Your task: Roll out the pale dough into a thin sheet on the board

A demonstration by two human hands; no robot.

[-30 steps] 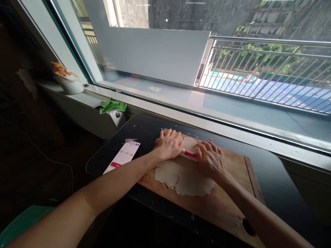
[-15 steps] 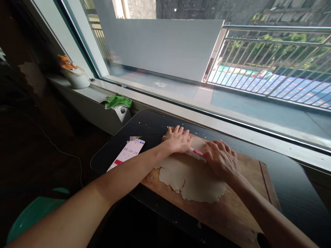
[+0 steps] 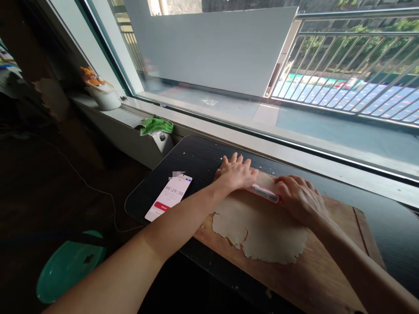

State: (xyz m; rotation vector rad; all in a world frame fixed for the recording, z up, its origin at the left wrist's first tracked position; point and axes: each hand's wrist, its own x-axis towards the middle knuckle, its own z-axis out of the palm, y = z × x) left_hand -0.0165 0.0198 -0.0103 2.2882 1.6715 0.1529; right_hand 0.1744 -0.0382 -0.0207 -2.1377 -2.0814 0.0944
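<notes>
A slim rolling pin, pale with a red-and-white printed stretch (image 3: 264, 192), lies across a sheet of rolled-out dough (image 3: 271, 235). The dough is thin, with ragged edges and a split in its near side. My left hand (image 3: 237, 173) presses flat on the pin's left part, fingers spread toward the window. On the right part rests my right hand (image 3: 301, 196), palm down, its fingers stretched over the pin and slightly bent. Both hands cover the pin's ends. Beneath the dough is a wooden board (image 3: 347, 226) with a raised strip at its right.
The board lies on a black table (image 3: 173, 161) below a large window. A phone (image 3: 168, 196) showing a running timer lies left of my left forearm. A green cloth (image 3: 157, 125) hangs on the heater by the sill. A green plastic stool (image 3: 68, 266) stands lower left.
The printed stretch on the pin shows a different side, so the pin has turned under my hands. The view has shifted, and the timer went from 29 to 30.
</notes>
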